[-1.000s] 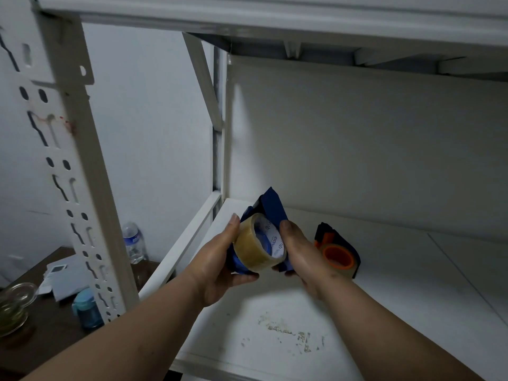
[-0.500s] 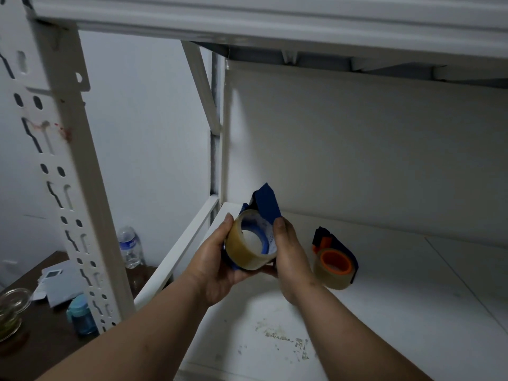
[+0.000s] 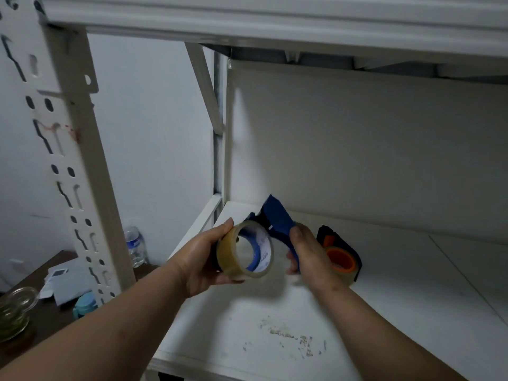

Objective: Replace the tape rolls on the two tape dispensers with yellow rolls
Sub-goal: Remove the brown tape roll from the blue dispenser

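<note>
1. Tape roll (image 3: 242,250), the clear-tan one, sits in my left hand (image 3: 202,261): thumb over its top edge, fingers curled under its lower rim, its open core facing up toward me.
2. My right hand (image 3: 308,255) is closed around the blue dispenser (image 3: 277,224), fingers wrapped on the handle end, with the body slanting up and away to the back-left.
3. What the next move turns on: the roll lies to the left of the dispenser, just beside it. I cannot tell whether it is fully clear of the hub, since blue shows through the core. I judge the roll wants to go on leftward, along the hub's axis.
4. Second dispenser (image 3: 341,254) lies on the shelf (image 3: 398,298) just behind my right hand, nearer that hand than the left. It is dark with an orange hub, and a clear roll looks to be mounted on it.
5. No yellow roll is in view, so I judge the job to be at an early stage.
6. Beside the rack, a low dark table (image 3: 41,320) holds a water bottle (image 3: 135,247), a glass jar (image 3: 16,309) and papers.
</note>
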`<state>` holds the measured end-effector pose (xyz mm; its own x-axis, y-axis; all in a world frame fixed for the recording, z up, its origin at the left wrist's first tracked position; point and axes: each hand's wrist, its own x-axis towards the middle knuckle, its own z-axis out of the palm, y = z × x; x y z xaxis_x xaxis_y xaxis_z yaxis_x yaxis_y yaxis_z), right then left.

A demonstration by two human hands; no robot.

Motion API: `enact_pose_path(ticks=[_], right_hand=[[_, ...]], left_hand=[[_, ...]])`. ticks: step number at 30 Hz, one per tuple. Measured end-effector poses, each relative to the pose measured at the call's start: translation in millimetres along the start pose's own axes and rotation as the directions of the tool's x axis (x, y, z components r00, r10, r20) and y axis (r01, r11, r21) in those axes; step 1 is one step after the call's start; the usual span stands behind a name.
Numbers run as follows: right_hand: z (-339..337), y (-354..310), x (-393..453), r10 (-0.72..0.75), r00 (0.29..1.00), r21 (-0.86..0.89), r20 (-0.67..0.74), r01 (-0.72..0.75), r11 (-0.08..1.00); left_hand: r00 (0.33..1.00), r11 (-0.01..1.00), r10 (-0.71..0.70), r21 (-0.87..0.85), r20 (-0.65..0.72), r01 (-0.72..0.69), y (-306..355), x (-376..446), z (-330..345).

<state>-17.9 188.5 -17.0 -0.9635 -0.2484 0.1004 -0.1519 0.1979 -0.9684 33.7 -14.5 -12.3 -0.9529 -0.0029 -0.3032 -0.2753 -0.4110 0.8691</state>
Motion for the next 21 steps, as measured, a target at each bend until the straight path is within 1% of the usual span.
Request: enact_pose_path(ticks=[1, 4, 5, 6, 7, 8, 9, 10, 11, 12, 13, 14, 15, 17, 19, 21], right_hand=[[-1, 3, 0, -0.010, 1.000, -0.009, 0.001, 0.010, 1.000], [-8, -1, 4, 0.076, 0.994, 0.031, 0.074, -0.078, 0.996], [-12, -4, 8, 0.105, 0.989, -0.015, 0.103, -0.104, 0.994], [-17, -6, 12, 0.144, 0.983, -0.116, 0.118, -0.130, 0.985], [-22, -6, 17, 0.180, 0.978, -0.246, 0.103, -0.150, 0.958], [-26, -5, 20, 0.199, 0.978, -0.393, 0.058, -0.161, 0.905], [-26, -4, 21, 0.172, 0.985, -0.519, -0.004, -0.149, 0.842], [-21, -6, 17, 0.088, 0.994, -0.606, -0.064, -0.109, 0.788], [-14, -9, 10, -0.046, 0.994, -0.650, -0.096, -0.028, 0.760], [-5, -13, 3, -0.178, 0.981, -0.666, -0.078, 0.081, 0.741], [4, -16, -4, -0.268, 0.963, -0.670, -0.017, 0.188, 0.718], [13, -19, -11, -0.294, 0.953, -0.680, 0.069, 0.261, 0.685], [21, -22, -17, -0.280, 0.947, -0.683, 0.157, 0.309, 0.662], [34, -20, -23, -0.204, 0.938, -0.693, 0.281, 0.346, 0.633], [40, -19, -23, -0.185, 0.928, -0.698, 0.322, 0.365, 0.616], [39, -21, -19, -0.160, 0.937, -0.674, 0.309, 0.335, 0.659]], left_hand=[[1.000, 1.000, -0.022, 0.018, -0.002, 0.022, 0, -1, -3], [0.996, 0.993, -0.090, 0.077, 0.021, 0.088, -1, -3, -5], [0.995, 0.990, -0.096, 0.106, 0.016, 0.093, -1, -4, -6], [0.996, 0.987, -0.095, 0.127, -0.002, 0.094, -2, -5, -8], [0.995, 0.987, -0.095, 0.130, -0.028, 0.098, -3, -4, -9], [0.993, 0.987, -0.101, 0.118, -0.054, 0.107, -5, -4, -10], [0.991, 0.988, -0.113, 0.097, -0.076, 0.120, -7, -3, -10], [0.987, 0.988, -0.126, 0.073, -0.099, 0.133, -10, -2, -10], [0.983, 0.989, -0.135, 0.046, -0.121, 0.141, -13, -1, -9], [0.981, 0.990, -0.137, 0.016, -0.140, 0.141, -15, 1, -8], [0.978, 0.991, -0.136, -0.012, -0.158, 0.136, -17, 3, -8], [0.977, 0.991, -0.130, -0.033, -0.170, 0.126, -18, 6, -8], [0.977, 0.992, -0.121, -0.045, -0.176, 0.115, -19, 8, -7], [0.981, 0.994, -0.102, -0.041, -0.166, 0.096, -19, 12, -5], [0.983, 0.996, -0.087, -0.043, -0.163, 0.081, -19, 13, -2], [0.976, 0.994, -0.092, -0.068, -0.196, 0.080, -19, 14, -2]])
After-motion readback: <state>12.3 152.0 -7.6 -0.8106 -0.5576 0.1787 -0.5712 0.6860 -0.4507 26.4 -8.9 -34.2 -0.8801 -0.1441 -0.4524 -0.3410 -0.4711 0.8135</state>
